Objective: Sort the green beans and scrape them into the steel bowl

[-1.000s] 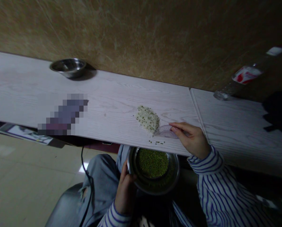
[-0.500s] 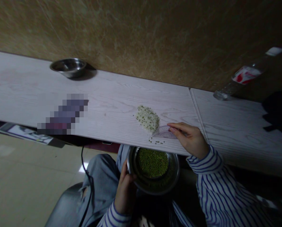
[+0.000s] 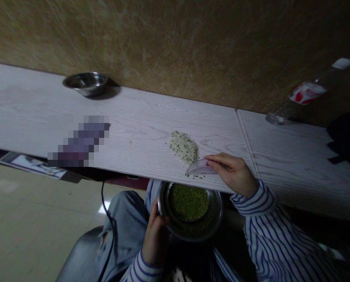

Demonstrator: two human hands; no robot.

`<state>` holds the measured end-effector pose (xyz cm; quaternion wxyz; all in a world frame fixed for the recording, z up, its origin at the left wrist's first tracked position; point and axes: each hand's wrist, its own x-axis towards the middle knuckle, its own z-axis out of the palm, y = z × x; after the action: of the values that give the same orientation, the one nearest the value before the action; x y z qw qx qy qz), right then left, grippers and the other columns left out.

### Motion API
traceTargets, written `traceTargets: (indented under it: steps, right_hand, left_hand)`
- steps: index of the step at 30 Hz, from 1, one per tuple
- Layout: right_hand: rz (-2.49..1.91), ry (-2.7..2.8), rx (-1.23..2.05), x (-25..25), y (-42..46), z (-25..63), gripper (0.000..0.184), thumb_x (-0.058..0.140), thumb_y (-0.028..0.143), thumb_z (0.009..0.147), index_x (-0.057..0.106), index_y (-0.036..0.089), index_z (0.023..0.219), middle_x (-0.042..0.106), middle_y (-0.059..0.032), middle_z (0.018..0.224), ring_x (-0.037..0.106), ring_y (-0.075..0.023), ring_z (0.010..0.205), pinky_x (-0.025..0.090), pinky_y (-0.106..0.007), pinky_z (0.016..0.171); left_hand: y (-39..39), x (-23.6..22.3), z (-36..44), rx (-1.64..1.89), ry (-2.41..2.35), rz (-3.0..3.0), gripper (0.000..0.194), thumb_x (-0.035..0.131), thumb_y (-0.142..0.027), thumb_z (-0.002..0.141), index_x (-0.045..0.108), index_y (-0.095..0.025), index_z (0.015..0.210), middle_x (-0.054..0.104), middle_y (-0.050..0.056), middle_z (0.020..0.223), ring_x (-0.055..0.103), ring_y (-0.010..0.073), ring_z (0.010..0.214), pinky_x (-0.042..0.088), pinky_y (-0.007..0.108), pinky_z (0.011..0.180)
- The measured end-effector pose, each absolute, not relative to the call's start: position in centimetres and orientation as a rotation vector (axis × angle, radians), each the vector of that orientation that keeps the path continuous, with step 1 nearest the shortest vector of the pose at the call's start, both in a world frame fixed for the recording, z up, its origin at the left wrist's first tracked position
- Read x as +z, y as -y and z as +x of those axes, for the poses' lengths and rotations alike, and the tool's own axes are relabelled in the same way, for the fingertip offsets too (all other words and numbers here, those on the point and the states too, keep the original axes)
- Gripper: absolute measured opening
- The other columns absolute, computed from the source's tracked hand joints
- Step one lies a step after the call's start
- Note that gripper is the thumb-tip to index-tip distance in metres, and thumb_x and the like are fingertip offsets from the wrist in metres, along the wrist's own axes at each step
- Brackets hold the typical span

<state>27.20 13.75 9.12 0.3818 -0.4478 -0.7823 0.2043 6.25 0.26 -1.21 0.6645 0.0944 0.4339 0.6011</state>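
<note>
A clear plastic protractor (image 3: 201, 167) is pinched between the thumb and fingers of my right hand (image 3: 232, 172), tilted on the tabletop. Its left end is close to a pile of white rice mixed with green beans (image 3: 183, 147). Several loose green beans (image 3: 195, 176) lie by the table's front edge, just below the protractor. Under that edge, my left hand (image 3: 156, 231) grips the left rim of a steel bowl (image 3: 214, 229). Many green mung beans (image 3: 190, 201) fill the bottom of this bowl. The fingers beneath the bowl are hidden.
On the white wood-grain table (image 3: 139, 117), an empty steel bowl (image 3: 87, 84) stands at the back left near the wall. A blurred-out object (image 3: 81, 143) lies at the left. A plastic bottle (image 3: 307, 92) stands at the right, near a dark object (image 3: 347, 139). A black cable (image 3: 108, 213) hangs at the left.
The protractor has tilted and shifted slightly left and toward the table's front edge, with my right hand following. The left hand and the bowl of beans stay in place.
</note>
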Motion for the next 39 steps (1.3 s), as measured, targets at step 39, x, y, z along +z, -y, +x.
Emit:
traceTargets:
  steps: [39]
  right_hand:
    - [-1.479, 1.717, 0.347, 7.3, -7.9, 27.4, 0.025, 0.064, 0.03, 0.089, 0.078, 0.018, 0.105, 0.08, -0.0093, 0.097, 0.077, -0.0212, 0.081, 0.063, -0.033, 0.076]
  left_hand:
    - [0.5, -1.1, 7.0, 1.327, -0.852, 0.221, 0.053, 0.068, -0.025, 0.073, 0.067, -0.033, 0.126, 0.071, 0.003, 0.125, 0.059, 0.0323, 0.121, 0.046, 0.045, 0.103]
